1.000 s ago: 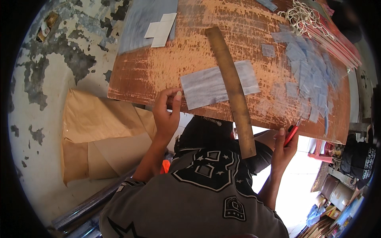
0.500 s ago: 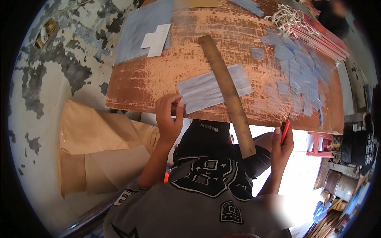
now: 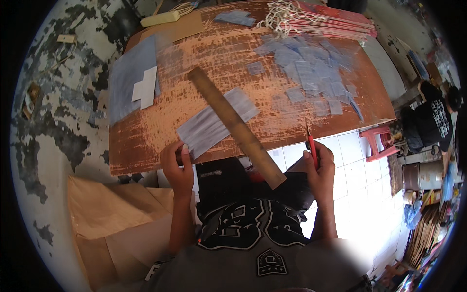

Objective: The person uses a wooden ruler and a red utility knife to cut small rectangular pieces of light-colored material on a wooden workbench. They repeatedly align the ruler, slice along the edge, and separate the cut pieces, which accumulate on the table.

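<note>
My left hand [image 3: 178, 165] is at the table's front edge, its thumb and fingers pinched on the near-left corner of a stack of greyish translucent sheets [image 3: 202, 131]. Lying slantwise across that stack is a long brown ruler-like strip [image 3: 228, 117], whose near end juts past the table edge over my lap. My right hand [image 3: 322, 168], fingers wrapped round it, holds a slim red-handled tool [image 3: 312, 151] with a thin pointed tip, upright just off the table edge. Its exact kind is hard to make out.
Many small translucent pieces [image 3: 311, 70] lie scattered at the table's right. Red bundles with white cords [image 3: 321, 22] sit behind them. A larger bluish sheet [image 3: 127, 80] bears white cards [image 3: 147, 90]. Brown paper [image 3: 112, 209] stands at left; a red stool [image 3: 377, 143] and another person [image 3: 433, 117] are right.
My view has swung to the right, so the table and everything on it sit further left in the picture. Both hands keep their holds; the strip and sheets stay together.
</note>
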`<state>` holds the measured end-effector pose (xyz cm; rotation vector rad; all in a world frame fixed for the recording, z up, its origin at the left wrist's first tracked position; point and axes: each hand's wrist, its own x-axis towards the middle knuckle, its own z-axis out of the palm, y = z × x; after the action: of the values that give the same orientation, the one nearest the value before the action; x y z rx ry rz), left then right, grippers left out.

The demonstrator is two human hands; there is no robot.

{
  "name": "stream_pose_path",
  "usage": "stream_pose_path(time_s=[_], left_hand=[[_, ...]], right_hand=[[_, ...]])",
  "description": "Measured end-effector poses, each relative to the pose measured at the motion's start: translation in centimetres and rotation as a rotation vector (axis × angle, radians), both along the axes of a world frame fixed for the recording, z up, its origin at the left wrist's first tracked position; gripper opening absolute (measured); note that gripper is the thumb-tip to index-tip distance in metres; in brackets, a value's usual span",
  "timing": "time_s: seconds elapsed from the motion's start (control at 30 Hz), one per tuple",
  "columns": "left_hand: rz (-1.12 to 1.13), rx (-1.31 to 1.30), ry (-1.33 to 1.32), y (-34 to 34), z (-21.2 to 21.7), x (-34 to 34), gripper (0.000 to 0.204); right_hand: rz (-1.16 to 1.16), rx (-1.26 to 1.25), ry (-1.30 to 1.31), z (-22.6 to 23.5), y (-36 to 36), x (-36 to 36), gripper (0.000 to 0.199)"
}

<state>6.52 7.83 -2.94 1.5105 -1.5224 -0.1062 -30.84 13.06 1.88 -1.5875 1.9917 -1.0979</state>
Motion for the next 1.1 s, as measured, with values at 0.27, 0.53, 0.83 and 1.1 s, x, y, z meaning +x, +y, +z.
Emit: stream_pose_path(time_s=[0.27, 0.53, 0.83, 1.1], left_hand=[[-0.048, 0.101, 0.079, 0.1, 0.8, 0.8, 0.023], [-0.204, -0.057, -0.11, -4.1, 5.5, 0.8, 0.021], [-0.642, -0.119, -0.516, -11.9, 8.4, -2.1, 0.033], [-0.708, -0.056, -0.493, -12.5, 7.8, -3.2, 0.04]], right_hand=[[-0.022, -0.067, -0.09, -1.0, -0.5, 0.1, 0.039], [-0.051, -0.061, 0.004, -1.5, -2.3, -0.2, 0.038], [0.008, -0.011, -0.04, -0.3, -2.7, -0.3, 0.051], [0.046, 0.005, -0.023, 0.0, -3.6, 0.3, 0.057]])
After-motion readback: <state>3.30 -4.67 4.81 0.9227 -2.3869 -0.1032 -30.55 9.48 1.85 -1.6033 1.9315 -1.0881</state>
